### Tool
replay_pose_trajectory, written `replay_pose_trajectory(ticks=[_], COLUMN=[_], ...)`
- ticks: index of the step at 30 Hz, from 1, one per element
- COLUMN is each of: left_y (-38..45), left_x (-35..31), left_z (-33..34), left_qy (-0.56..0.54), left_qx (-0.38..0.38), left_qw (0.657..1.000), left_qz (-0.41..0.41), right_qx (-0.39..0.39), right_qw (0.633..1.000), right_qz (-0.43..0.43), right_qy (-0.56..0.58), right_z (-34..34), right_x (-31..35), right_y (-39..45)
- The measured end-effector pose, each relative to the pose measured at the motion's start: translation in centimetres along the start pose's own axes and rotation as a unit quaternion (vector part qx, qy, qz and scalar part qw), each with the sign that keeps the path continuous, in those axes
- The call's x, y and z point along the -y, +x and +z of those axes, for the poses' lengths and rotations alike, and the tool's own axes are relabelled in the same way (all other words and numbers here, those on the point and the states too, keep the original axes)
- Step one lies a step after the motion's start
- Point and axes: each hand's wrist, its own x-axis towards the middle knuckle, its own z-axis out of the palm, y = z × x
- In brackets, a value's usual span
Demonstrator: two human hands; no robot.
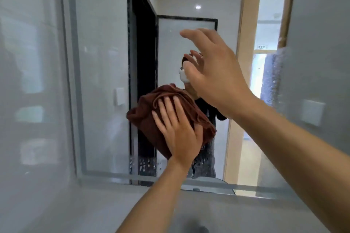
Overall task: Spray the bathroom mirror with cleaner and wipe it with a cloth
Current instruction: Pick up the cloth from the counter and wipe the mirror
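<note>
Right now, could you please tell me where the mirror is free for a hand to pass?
Free: the glass of the large frosted-edged wall mirror left of the folded brown cloth, and the droplet-speckled band below it. Crowded: the centre, where the left hand presses the cloth and the open right hand hovers above it.

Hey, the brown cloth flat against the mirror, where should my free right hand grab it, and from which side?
Probably pinch the bunched top folds of the brown cloth, coming from the upper right. The left hand presses flat on its lower middle, so that part is covered. The folded ridges give fingers something to catch against the mirror, and they lie nearest the open right hand.
</note>
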Motion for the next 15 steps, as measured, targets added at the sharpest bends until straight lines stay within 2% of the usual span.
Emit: replay_pose_trajectory(ticks=[4,7,12,15], left_y=[-2.1,-4.2,-7.7,-9.5], left_x=[-7.5,-9.1,-2.8,3.9], left_z=[2.4,3.9,3.5,2.6], left_qy=[0.002,0.015,0.089,0.112], left_qx=[0.080,0.122,0.189,0.184], left_qw=[0.988,0.971,0.934,0.926], left_qz=[0.130,0.206,0.291,0.310], right_qx=[-0.011,-0.008,-0.005,0.006], right_qw=[1.000,0.999,0.999,0.999], right_qz=[0.024,0.037,0.047,0.033], right_qy=[-0.004,-0.026,-0.005,0.010], right_z=[-2.6,-3.6,-2.1,-0.2], right_x=[-2.4,-3.5,-3.0,-1.4], right_y=[-1.2,-1.9,-2.6,-2.6])
